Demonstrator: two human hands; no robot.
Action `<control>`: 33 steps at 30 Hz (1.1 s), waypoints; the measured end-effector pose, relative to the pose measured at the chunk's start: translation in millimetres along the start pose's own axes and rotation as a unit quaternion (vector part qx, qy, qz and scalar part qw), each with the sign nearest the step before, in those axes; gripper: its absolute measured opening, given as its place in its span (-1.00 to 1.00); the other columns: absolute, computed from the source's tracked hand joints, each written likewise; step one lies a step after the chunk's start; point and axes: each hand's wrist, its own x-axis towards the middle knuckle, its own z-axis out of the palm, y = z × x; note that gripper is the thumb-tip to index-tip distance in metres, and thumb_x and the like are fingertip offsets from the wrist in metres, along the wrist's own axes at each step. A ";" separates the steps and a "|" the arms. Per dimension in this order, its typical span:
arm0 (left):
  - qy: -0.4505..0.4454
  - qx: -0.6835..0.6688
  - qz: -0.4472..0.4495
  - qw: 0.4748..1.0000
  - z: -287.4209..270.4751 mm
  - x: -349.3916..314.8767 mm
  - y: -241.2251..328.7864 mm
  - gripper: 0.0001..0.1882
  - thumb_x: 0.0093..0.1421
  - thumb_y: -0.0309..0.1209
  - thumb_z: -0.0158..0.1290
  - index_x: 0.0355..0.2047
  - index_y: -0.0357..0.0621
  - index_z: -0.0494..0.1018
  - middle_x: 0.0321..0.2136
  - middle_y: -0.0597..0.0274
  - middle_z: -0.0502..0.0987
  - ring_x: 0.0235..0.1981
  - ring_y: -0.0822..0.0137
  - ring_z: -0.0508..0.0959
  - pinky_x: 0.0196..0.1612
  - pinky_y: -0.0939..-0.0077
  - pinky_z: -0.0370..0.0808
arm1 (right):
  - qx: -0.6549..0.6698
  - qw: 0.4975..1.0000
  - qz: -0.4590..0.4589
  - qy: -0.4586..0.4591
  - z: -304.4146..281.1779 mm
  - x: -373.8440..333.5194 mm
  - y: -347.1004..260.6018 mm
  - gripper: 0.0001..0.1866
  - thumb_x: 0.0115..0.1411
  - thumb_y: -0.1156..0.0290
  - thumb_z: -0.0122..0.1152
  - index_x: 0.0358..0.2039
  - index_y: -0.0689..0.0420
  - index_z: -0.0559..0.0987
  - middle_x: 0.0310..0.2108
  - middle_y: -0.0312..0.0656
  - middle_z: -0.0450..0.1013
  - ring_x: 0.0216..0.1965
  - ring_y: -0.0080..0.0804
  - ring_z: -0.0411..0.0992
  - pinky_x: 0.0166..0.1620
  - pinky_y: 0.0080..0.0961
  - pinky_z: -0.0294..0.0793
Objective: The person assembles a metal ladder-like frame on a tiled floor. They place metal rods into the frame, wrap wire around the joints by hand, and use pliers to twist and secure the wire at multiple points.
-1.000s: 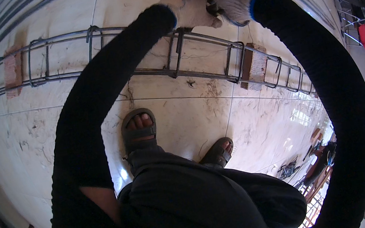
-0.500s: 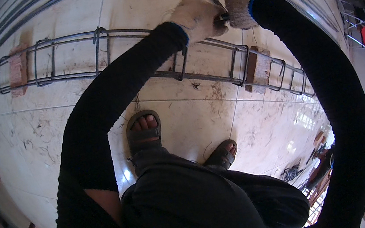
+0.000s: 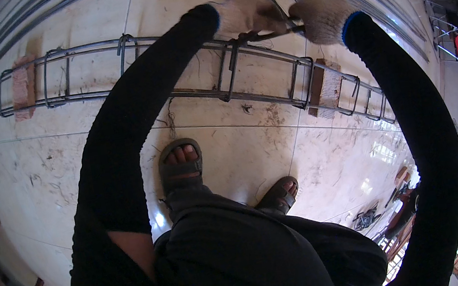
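A long cage of steel reinforcing bars (image 3: 210, 93), with square stirrups along it, lies across the floor in front of me. My left hand (image 3: 248, 14), in a pale knitted glove, is closed just above the cage's far bars; what its fingers hold is hidden. My right hand (image 3: 328, 17), gloved the same way with a blue cuff, is closed on the end of a dark, slim metal tool (image 3: 272, 34). The tool reaches left beneath my left hand toward a stirrup (image 3: 233, 62). Its exact kind is unclear.
A reddish block (image 3: 24, 88) props the cage at the left and another block (image 3: 327, 88) at the right. Loose long bars (image 3: 65, 0) run along the far side. My sandalled foot (image 3: 181, 165) stands near the cage. Dark wire scraps (image 3: 365, 217) lie at the lower right.
My right hand has moved right and a little nearer me, apart from the left. My left hand has shifted slightly left. More of the dark tool now shows between them.
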 end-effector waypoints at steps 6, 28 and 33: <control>0.408 -0.183 -0.091 0.890 -45.7 -30.0 -35.6 -0.65 0.43 -0.09 0.22 -0.18 -0.15 0.67 -0.33 0.24 0.71 -0.21 0.28 0.66 -0.02 0.26 0.58 | -0.007 0.999 0.046 0.010 -3.0 4.8 -14.1 -0.79 0.25 0.32 0.33 -0.19 0.13 0.79 -0.28 0.02 0.71 -0.20 0.01 0.73 -0.14 -0.12 0.75; 0.278 0.343 -0.097 0.892 93.0 -14.7 82.1 -0.63 0.30 -0.25 0.14 0.04 -0.14 0.59 -0.09 0.07 0.70 0.00 0.08 0.67 0.22 -0.04 0.38 | 0.120 0.989 0.037 -0.078 -1.5 -32.0 -30.9 -0.63 0.13 0.24 0.38 -0.06 0.09 0.73 -0.21 0.09 0.69 -0.13 0.07 0.69 -0.01 -0.03 0.69; 0.155 0.214 -0.185 0.947 73.7 -1.2 74.0 -0.81 0.35 -0.29 0.16 -0.13 -0.05 0.66 -0.36 0.10 0.76 -0.28 0.05 0.78 -0.05 0.10 0.59 | 0.022 0.981 0.056 0.185 31.7 -45.3 -41.5 -0.72 0.21 0.29 0.41 -0.08 0.05 0.71 -0.30 -0.01 0.66 -0.21 -0.02 0.68 -0.08 -0.03 0.65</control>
